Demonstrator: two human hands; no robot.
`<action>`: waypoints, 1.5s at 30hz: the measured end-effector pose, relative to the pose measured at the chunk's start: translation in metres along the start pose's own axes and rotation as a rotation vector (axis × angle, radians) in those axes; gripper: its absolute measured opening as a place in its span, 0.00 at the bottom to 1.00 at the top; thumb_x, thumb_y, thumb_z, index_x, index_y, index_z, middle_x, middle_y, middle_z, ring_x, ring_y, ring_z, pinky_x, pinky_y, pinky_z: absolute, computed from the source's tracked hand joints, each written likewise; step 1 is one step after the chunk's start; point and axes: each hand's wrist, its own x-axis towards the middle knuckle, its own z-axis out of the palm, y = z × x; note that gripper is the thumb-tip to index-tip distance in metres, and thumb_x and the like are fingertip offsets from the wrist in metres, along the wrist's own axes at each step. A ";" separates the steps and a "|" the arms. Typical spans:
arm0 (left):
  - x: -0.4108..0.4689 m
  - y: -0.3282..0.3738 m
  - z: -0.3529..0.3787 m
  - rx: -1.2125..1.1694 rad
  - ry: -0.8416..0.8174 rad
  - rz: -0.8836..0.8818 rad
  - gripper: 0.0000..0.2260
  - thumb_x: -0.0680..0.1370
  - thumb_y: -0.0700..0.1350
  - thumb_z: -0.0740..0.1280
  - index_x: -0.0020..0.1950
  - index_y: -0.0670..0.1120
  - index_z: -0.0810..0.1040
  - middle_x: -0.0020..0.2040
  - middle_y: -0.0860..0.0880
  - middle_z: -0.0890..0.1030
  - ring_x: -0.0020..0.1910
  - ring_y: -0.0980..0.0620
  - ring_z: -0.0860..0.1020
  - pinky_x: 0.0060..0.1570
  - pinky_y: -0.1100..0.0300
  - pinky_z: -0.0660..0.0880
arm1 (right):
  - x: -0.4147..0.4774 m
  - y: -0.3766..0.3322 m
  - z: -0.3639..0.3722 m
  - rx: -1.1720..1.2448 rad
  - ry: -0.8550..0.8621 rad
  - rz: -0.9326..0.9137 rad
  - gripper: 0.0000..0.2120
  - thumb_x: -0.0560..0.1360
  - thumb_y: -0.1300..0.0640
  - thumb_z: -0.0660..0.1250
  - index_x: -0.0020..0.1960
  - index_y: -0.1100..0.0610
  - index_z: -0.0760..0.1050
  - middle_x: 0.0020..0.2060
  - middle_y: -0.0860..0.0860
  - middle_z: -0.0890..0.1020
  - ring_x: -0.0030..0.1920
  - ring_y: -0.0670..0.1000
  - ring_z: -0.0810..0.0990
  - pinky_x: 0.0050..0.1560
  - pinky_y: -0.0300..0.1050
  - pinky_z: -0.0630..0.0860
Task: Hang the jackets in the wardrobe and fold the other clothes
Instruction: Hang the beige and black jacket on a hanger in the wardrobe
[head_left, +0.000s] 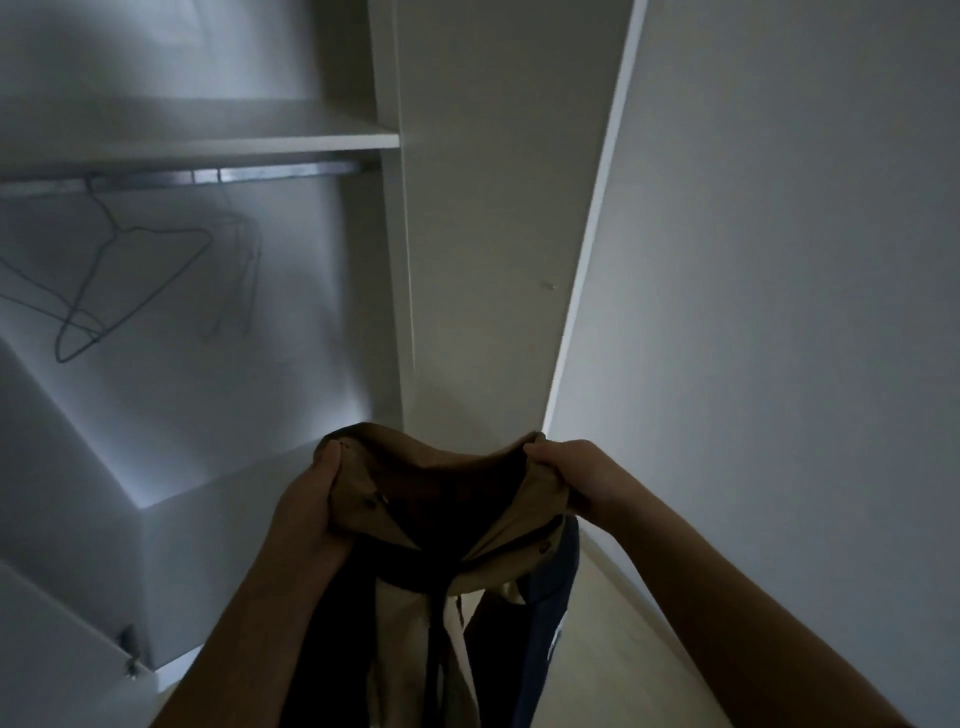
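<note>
- The left hand (311, 499) and right hand (566, 475) each grip the brown jacket (441, 499) by its collar (buttons showing).
- Wire hangers (130, 280) hang on the wardrobe rail (270, 174) — up left.

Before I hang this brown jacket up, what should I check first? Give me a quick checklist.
1. Left hand grips the brown button-up jacket at the collar: ok.
2. Right hand grips the collar's other side: ok.
3. Thin wire hanger free on the metal wardrobe rail: ok.
4. Hanger inside the jacket: not ok, none yet.
5. Jacket clear of the dark navy garment hanging under it: cannot tell.
</note>
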 end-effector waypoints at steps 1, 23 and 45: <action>0.013 0.008 -0.006 -0.011 0.002 0.018 0.22 0.81 0.50 0.58 0.71 0.39 0.67 0.46 0.50 0.76 0.43 0.53 0.76 0.41 0.57 0.73 | 0.015 -0.004 0.012 -0.016 -0.007 0.007 0.12 0.75 0.54 0.69 0.49 0.64 0.78 0.40 0.57 0.81 0.38 0.53 0.80 0.32 0.41 0.77; 0.275 0.199 -0.155 0.169 0.282 0.175 0.15 0.82 0.45 0.57 0.62 0.35 0.73 0.51 0.40 0.79 0.41 0.50 0.76 0.44 0.56 0.75 | 0.327 -0.168 0.325 -0.876 -0.125 -0.308 0.21 0.76 0.52 0.63 0.64 0.62 0.69 0.56 0.58 0.77 0.56 0.57 0.76 0.49 0.43 0.71; 0.369 0.282 -0.243 0.153 0.270 -0.034 0.10 0.82 0.46 0.59 0.44 0.44 0.74 0.45 0.43 0.77 0.39 0.50 0.75 0.44 0.54 0.73 | 0.464 -0.297 0.491 -0.135 0.084 -0.308 0.13 0.78 0.61 0.54 0.54 0.54 0.76 0.34 0.49 0.70 0.29 0.49 0.68 0.26 0.37 0.64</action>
